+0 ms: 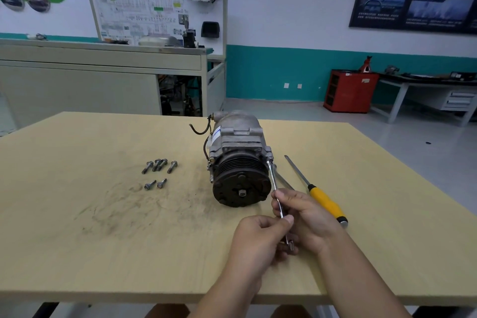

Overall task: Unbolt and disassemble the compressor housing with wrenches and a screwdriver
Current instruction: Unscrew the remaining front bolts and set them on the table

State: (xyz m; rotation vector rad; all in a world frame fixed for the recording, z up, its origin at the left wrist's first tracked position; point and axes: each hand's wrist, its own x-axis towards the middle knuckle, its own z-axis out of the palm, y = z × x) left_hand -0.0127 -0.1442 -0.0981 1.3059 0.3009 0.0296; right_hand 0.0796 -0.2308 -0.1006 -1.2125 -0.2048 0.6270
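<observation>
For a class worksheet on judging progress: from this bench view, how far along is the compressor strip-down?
Done: six bolts lie loose on the table, left of the compressor. In hand: the left hand and right hand both grip a wrench, its head on a bolt at the housing's right flange. Left: the housing is still in one piece, and the yellow-handled screwdriver lies on the table to its right.
</observation>
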